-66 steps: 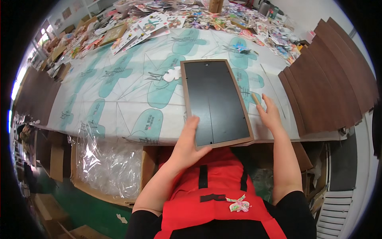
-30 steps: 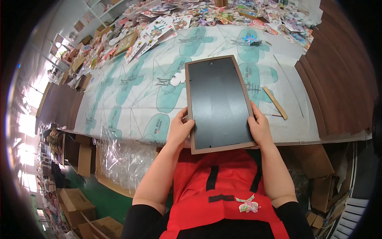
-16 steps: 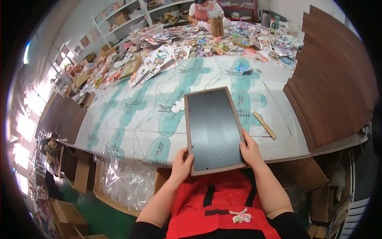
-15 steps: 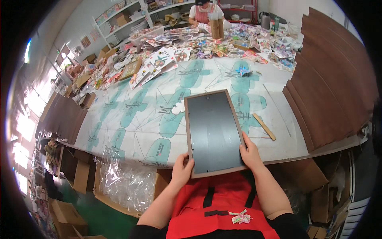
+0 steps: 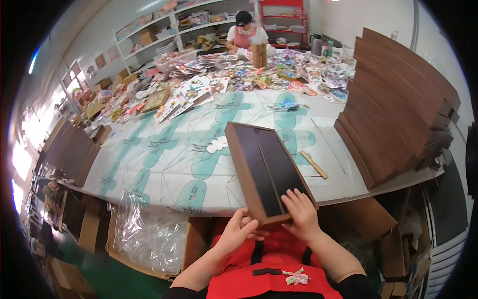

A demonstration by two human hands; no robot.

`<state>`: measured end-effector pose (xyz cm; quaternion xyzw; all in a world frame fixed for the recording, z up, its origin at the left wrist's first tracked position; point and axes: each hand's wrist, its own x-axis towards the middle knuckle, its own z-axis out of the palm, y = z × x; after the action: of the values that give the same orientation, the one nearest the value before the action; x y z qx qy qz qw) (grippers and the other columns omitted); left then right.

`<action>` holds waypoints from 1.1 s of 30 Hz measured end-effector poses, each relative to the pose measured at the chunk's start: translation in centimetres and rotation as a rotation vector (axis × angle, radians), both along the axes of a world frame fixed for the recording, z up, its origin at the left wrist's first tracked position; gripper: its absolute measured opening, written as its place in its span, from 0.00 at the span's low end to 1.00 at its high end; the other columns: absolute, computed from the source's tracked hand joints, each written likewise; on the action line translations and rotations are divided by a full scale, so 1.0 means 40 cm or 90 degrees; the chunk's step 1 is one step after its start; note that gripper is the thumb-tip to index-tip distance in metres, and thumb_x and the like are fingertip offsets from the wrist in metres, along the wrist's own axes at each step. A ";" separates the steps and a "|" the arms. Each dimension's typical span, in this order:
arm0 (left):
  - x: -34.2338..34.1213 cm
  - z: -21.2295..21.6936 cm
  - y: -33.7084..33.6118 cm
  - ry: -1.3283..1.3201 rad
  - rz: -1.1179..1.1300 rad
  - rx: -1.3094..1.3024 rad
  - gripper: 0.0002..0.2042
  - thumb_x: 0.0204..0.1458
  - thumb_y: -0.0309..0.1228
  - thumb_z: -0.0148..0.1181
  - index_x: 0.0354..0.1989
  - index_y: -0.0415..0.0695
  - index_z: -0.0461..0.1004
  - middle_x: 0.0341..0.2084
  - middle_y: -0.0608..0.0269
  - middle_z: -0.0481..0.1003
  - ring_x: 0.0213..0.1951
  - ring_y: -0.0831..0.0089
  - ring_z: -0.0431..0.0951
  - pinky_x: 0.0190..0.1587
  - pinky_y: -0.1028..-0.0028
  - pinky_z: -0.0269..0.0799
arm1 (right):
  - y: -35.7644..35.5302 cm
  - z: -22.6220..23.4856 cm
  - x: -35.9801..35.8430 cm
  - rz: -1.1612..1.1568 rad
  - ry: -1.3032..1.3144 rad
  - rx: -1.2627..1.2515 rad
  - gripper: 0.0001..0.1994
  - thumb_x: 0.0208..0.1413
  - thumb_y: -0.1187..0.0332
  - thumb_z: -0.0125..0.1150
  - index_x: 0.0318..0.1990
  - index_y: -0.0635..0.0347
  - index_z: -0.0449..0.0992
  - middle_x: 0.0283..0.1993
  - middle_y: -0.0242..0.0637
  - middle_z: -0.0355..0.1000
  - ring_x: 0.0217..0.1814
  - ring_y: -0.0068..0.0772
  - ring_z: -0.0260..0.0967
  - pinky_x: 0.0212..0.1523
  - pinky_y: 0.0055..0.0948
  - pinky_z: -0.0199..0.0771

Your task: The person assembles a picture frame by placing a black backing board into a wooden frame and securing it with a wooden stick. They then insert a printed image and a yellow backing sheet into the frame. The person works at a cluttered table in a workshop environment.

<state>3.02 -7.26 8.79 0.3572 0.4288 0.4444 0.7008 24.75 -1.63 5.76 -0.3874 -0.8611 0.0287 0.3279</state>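
Note:
A brown box-like picture frame [image 5: 241, 175] with a dark, glossy panel [image 5: 266, 164] is held tilted over the table's near edge. Down the panel runs a thin pale line, perhaps a reflection. At the frame's lower left corner, my left hand [image 5: 240, 231] is closed on the edge with its fingers curled. My right hand [image 5: 301, 214] rests on the panel's lower right part, fingers stretched out and apart; its thumb is partly hidden. Right of the frame, a flat wooden stick [image 5: 313, 165] lies on the table covering [image 5: 234, 199], which is printed with teal shapes.
Brown frames are stacked at the right [image 5: 393, 114] and left [image 5: 74, 154]. Picture cards [image 5: 186, 97] and a colourful heap [image 5: 279, 74] cover the far table, where another person [image 5: 244, 35] sits. Below the near edge stands a carton of clear plastic [image 5: 149, 244].
The frame has tilted, showing its deep left side. My right hand has moved from the right edge onto the panel; my left hand has shifted round the lower left corner. The view has shifted.

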 end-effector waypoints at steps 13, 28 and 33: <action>-0.186 -0.143 0.190 0.579 0.201 0.384 0.19 0.48 0.22 0.55 0.51 0.38 0.68 0.47 0.53 0.71 0.50 0.62 0.71 0.52 0.69 0.65 | 0.252 -0.076 0.155 -0.127 1.131 -0.433 0.31 0.43 0.70 0.60 0.58 0.64 0.60 0.55 0.41 0.64 0.58 0.40 0.61 0.58 0.37 0.62; -0.315 -0.209 0.293 0.891 0.201 0.388 0.21 0.44 0.25 0.57 0.49 0.37 0.66 0.51 0.45 0.65 0.55 0.42 0.62 0.56 0.52 0.57 | 0.298 -0.089 0.073 -0.334 0.608 -1.031 0.28 0.61 0.50 0.39 0.48 0.73 0.65 0.37 0.52 0.73 0.32 0.40 0.76 0.29 0.33 0.78; -0.332 -0.177 0.278 0.801 0.255 0.273 0.23 0.45 0.25 0.56 0.52 0.37 0.63 0.55 0.44 0.61 0.58 0.41 0.57 0.59 0.54 0.53 | 0.347 -0.067 0.045 -0.437 0.393 -1.053 0.38 0.57 0.37 0.34 0.34 0.73 0.71 0.22 0.49 0.72 0.22 0.40 0.73 0.22 0.31 0.75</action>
<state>-10.27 3.85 1.72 0.5914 0.7140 0.3487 0.1374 26.53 12.24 3.08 -0.7042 -0.2819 0.6334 0.1529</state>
